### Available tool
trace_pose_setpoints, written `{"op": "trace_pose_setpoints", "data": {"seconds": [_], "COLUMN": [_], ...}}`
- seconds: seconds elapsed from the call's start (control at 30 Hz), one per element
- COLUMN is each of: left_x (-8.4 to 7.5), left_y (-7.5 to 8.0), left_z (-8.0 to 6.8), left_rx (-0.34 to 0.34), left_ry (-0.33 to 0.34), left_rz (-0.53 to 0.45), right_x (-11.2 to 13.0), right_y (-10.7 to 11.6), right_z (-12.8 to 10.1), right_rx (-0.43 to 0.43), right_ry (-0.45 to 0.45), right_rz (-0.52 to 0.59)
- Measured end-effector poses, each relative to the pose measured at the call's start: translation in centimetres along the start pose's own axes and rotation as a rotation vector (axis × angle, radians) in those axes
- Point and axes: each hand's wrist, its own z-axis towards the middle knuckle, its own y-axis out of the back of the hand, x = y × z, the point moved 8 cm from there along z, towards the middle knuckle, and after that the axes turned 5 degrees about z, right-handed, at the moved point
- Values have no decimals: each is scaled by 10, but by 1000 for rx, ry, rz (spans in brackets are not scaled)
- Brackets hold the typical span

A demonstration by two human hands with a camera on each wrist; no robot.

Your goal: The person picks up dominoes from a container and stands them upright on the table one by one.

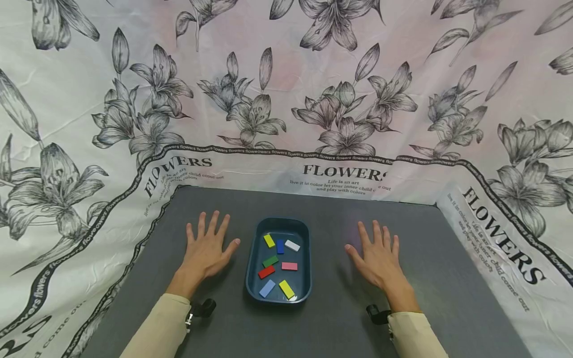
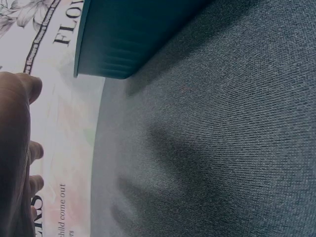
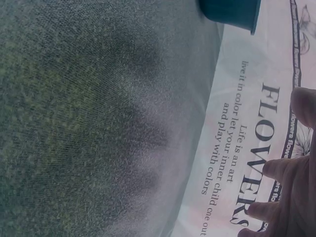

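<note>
A dark blue-teal tray (image 1: 250, 278) stands on the grey table between the two hands. Several small coloured blocks lie flat and scattered in it, among them a pink block (image 1: 289, 266), a red block (image 1: 266, 272), a green block (image 1: 270, 261) and a white block (image 1: 292, 245). To the left of the tray, my left hand (image 1: 207, 253) is spread palm down with straight fingers, holding nothing. On the other side my right hand (image 1: 378, 256) is spread likewise, apart from the tray. Both wrist views show the hands raised over the cloth, the left one casting a shadow below.
The grey tabletop (image 1: 331, 328) reaches to a white curtain (image 1: 250, 171) with lily drawings and printed words, which closes off the back and both sides. A black wrist camera (image 1: 203, 308) sits at the left cuff, another black camera (image 1: 378, 314) at the right.
</note>
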Motion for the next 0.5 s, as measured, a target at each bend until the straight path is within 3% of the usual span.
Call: {"op": "trace_pose_setpoints", "data": {"seconds": [0.5], "left_x": [-1], "left_y": [4], "left_z": [-4], "left_rx": [2], "left_ry": [-4], "left_rz": [-50], "right_x": [11], "right_y": [8], "right_z": [5], "right_rx": [-11], "right_ry": [75], "right_rz": [23]}}
